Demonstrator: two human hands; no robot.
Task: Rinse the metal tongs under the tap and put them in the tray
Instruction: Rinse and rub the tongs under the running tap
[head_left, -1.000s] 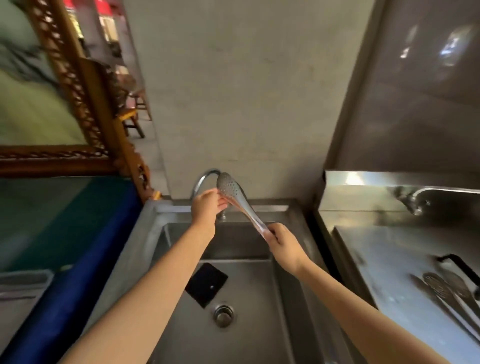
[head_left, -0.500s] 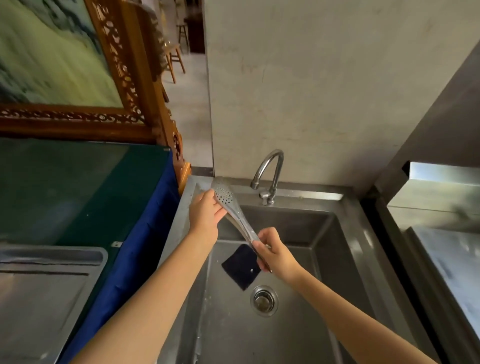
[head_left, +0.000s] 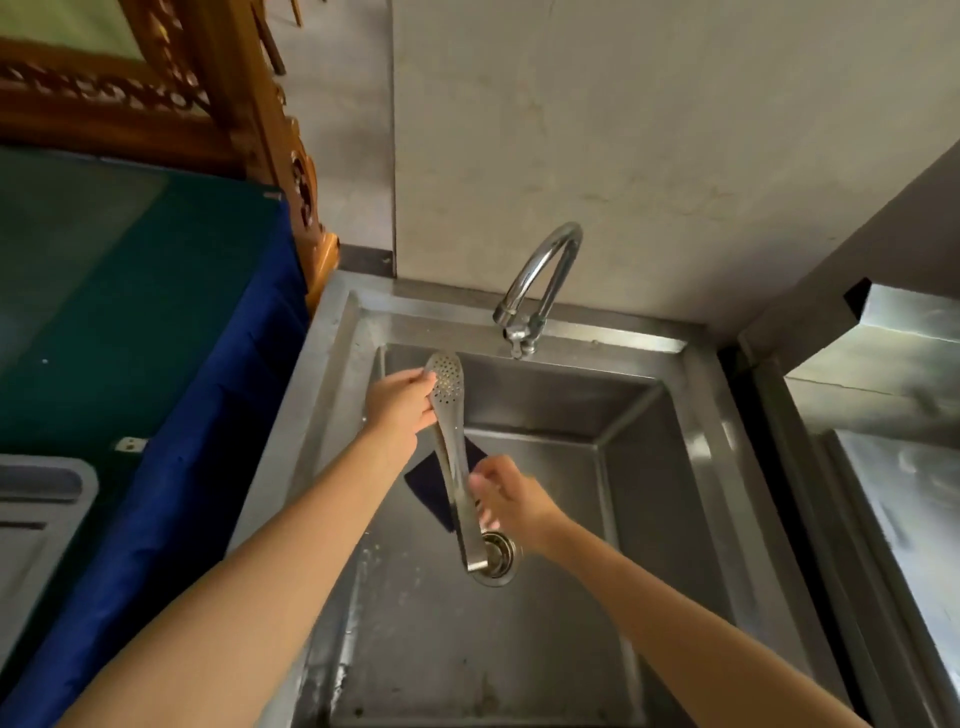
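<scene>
The metal tongs (head_left: 453, 457) are held in the air over the sink (head_left: 691, 415), with both arms pressed together. Their holed head points to the far side and their hinge end hangs near, above the drain (head_left: 501, 560). The head is to the left of the tap (head_left: 545, 280) and lower than its spout, not under it.

The left hand (head_left: 399, 404) grips the head from the left, its fingers (head_left: 423, 375) curled onto the holed part. The right hand (head_left: 514, 500) is at the middle of the handle on its right side, thumb and fingers touching the metal. It is blurred, so I cannot tell whether its fingers are clamped on the handle or only resting against it.

A dark square cloth (head_left: 422, 480) lies on the sink floor, partly hidden behind the tongs. The tray (head_left: 49, 512) is at the near left edge, well apart from the tongs, on a table with a green top (head_left: 104, 291) and a blue cloth (head_left: 208, 457) hanging down its side next to the sink. A carved wooden frame (head_left: 218, 104) stands at the far left. A steel surface (head_left: 893, 467) lies to the right of the sink.
</scene>
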